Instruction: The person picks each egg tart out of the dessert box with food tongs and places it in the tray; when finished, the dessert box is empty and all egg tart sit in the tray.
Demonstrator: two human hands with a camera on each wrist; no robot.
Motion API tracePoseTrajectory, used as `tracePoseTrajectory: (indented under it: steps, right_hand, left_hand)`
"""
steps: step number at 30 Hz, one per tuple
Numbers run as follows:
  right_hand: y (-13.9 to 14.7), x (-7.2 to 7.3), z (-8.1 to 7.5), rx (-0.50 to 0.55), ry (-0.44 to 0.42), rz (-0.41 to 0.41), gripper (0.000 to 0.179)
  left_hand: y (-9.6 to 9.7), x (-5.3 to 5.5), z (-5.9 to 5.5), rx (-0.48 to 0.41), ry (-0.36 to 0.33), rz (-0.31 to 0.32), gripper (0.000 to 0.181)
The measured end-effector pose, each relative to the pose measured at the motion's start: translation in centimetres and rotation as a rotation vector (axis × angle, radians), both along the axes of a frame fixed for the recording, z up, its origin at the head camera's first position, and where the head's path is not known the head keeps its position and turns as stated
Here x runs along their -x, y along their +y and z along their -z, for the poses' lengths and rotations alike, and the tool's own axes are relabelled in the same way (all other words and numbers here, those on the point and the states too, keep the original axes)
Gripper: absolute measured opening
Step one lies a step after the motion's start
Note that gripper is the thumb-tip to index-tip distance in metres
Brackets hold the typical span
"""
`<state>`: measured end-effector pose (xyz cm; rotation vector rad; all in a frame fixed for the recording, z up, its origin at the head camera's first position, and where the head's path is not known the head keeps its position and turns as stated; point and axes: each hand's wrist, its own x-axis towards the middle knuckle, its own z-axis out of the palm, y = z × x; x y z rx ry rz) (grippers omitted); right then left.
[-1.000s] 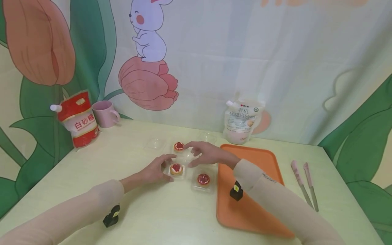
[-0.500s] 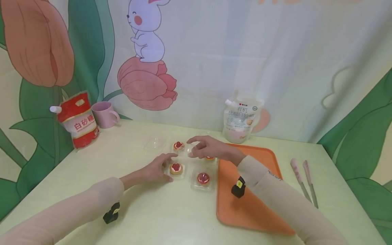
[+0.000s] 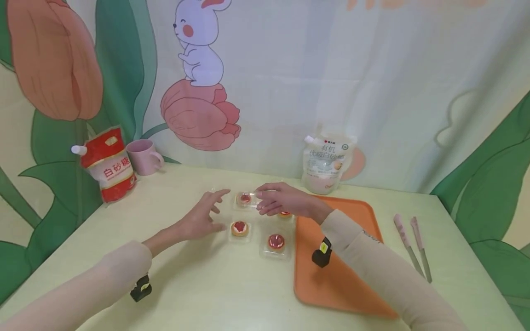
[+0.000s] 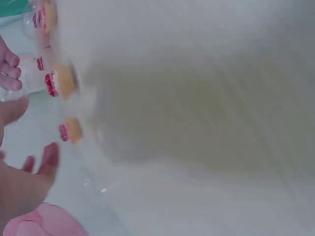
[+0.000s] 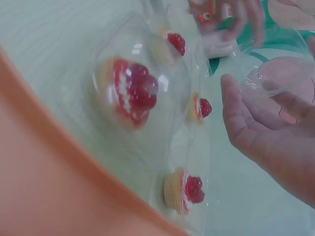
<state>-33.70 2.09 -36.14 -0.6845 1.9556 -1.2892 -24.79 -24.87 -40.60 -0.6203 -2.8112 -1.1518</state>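
My right hand (image 3: 281, 200) holds a clear plastic dome lid (image 5: 278, 61) above the back of the tart group, seen best in the right wrist view. My left hand (image 3: 200, 216) hovers left of the tarts, fingers spread and holding nothing. Red-topped fruit tarts sit in clear trays: one at back left (image 3: 244, 198), one at front left (image 3: 239, 228) without a lid, and one at front right (image 3: 276, 241) under a clear dome. Another tart (image 3: 285, 214), at back right, is partly hidden by my right hand.
An orange tray (image 3: 331, 285) lies right of the tarts, under my right forearm. Two pink-handled knives (image 3: 416, 243) lie farther right. A red sugar bag (image 3: 109, 165) and pink mug (image 3: 144, 157) stand at back left, a white sugar pouch (image 3: 327, 163) at the back.
My right hand has moved back from between the tarts with the lid, uncovering the back-right tart. Most recently my left hand has drawn left and back from the front-left tart, spreading its fingers.
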Motion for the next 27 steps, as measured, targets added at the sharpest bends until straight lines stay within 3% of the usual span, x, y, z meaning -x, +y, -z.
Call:
tracePoseTrajectory:
  steps: [3, 6, 13, 22, 27]
  right_hand:
    - [-0.3, -0.3, -0.4, 0.027, -0.073, 0.005, 0.054]
    - [-0.9, -0.6, -0.7, 0.043, -0.134, 0.004, 0.054]
    - [-1.7, -1.0, -0.4, 0.059, -0.213, 0.028, 0.058]
    - [-2.4, -1.0, -0.1, 0.05, -0.237, 0.091, 0.065]
    - [-2.7, -0.8, 0.1, 0.068, -0.263, 0.104, 0.07]
  left_hand:
    - [0.6, -0.2, -1.0, -0.045, 0.184, -0.03, 0.082]
    - [1.4, -0.5, -1.7, -0.097, 0.276, -0.031, 0.075]
    - [2.9, -0.6, -2.3, -0.174, 0.306, -0.019, 0.063]
    - [3.0, -0.2, -1.5, -0.192, 0.33, -0.067, 0.063]
    - [3.1, 0.0, -1.3, -0.216, 0.298, -0.078, 0.063]
